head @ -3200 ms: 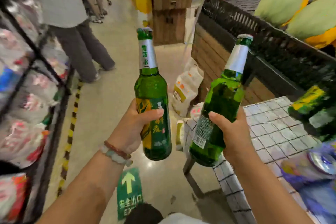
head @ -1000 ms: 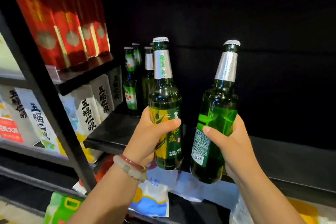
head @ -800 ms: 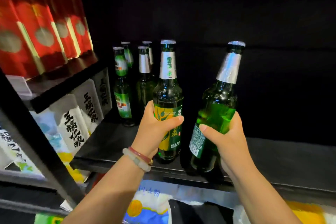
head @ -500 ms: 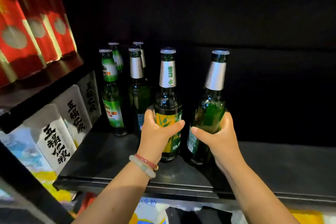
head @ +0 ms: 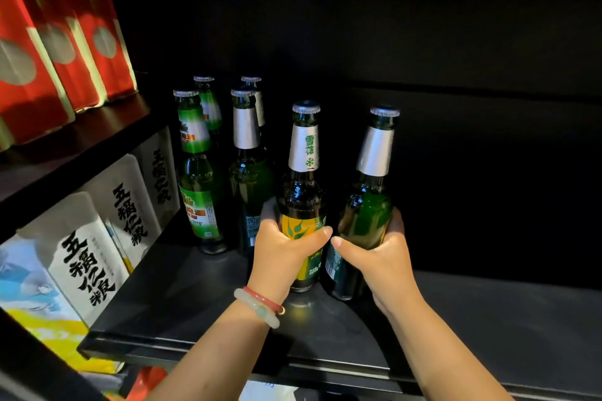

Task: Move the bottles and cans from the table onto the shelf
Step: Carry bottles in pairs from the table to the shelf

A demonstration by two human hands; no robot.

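Two green beer bottles stand upright on dark shelf (head: pixel 182 312), side by side, nearly touching. Yellow-label bottle (head: pixel 303 198) on L, silver-neck bottle (head: pixel 366 205) on R w/ back label toward camera. Both bases appear down on the shelf surface; reflection visible under the L one.

Left hand (head: pixel 280 254): closed round lower body of yellow-label bottle, thumb across front label, fingers behind. Bracelets (head: pixel 259 304) on wrist. Right hand (head: pixel 381 257): closed round lower body of silver-neck bottle, thumb on front, fingers wrapped at far side. Thumb tips of both hands almost meet betw. the bottles.

Just L and behind: four more green bottles (head: pixel 195 169) in two rows, nearest one close to left-hand knuckles. Shelf front edge near the forearms. R of silver-neck bottle: open shelf surface to frame edge, dark back panel behind. Far L: white bags w/ black characters (head: pixel 88 257) on adjoining rack; red boxes (head: pixel 65 52) on level above.
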